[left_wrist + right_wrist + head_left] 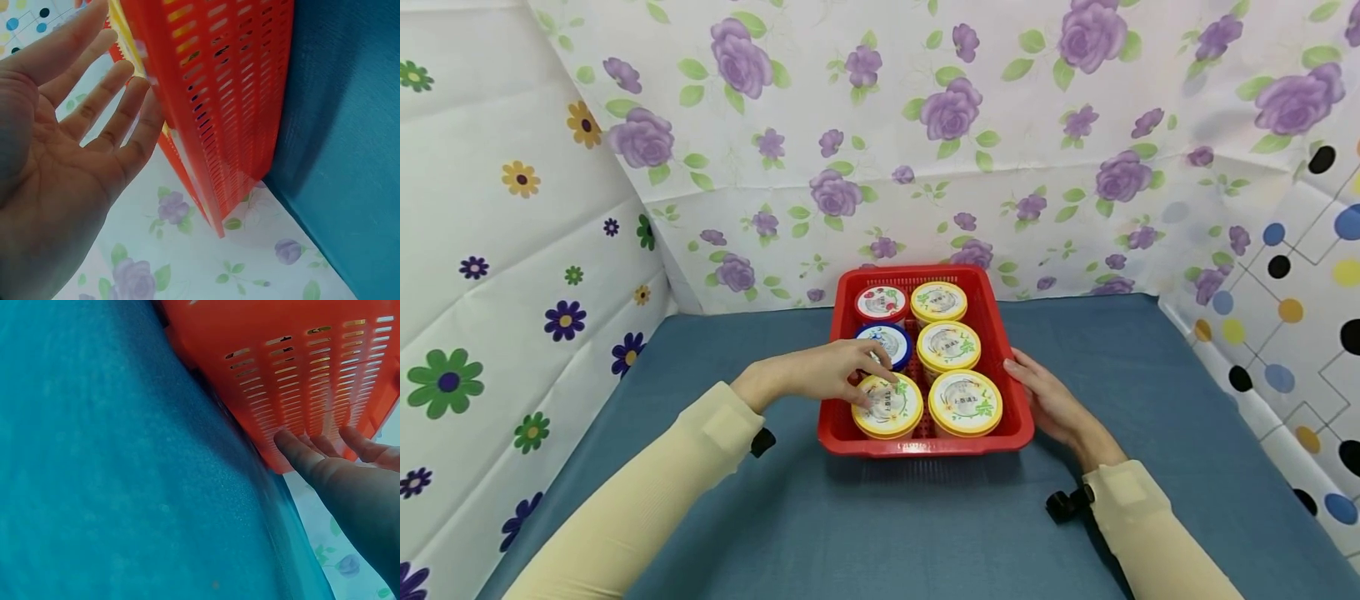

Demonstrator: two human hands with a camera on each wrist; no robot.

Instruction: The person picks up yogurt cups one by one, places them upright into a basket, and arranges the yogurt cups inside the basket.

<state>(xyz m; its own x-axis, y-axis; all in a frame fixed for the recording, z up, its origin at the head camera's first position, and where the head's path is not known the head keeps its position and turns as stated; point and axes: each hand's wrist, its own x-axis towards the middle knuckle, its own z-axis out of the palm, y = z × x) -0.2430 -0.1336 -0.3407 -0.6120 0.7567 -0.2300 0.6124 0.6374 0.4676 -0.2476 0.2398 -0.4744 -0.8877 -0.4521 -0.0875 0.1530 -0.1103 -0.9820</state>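
Note:
A red plastic basket (925,448) holds several round tubs in two columns. My left hand (827,371) reaches over its left rim, thumb and fingers spread over the front-left yellow-lidded tub (891,415). In the left wrist view, the fingers of the left hand (81,131) are loosely extended by the lid and basket rim. Behind that tub sits a blue-lidded tub (887,340), partly covered by the fingers. My right hand (1060,404) lies along the basket's right side. In the right wrist view, its fingertips (287,439) are at the slotted wall.
A red-lidded tub (882,302) is at the back left. Yellow-lidded tubs fill the right column, with one (966,403) at the front. The basket stands on a blue-grey cloth (880,533), with a flowered sheet (895,192) close behind it.

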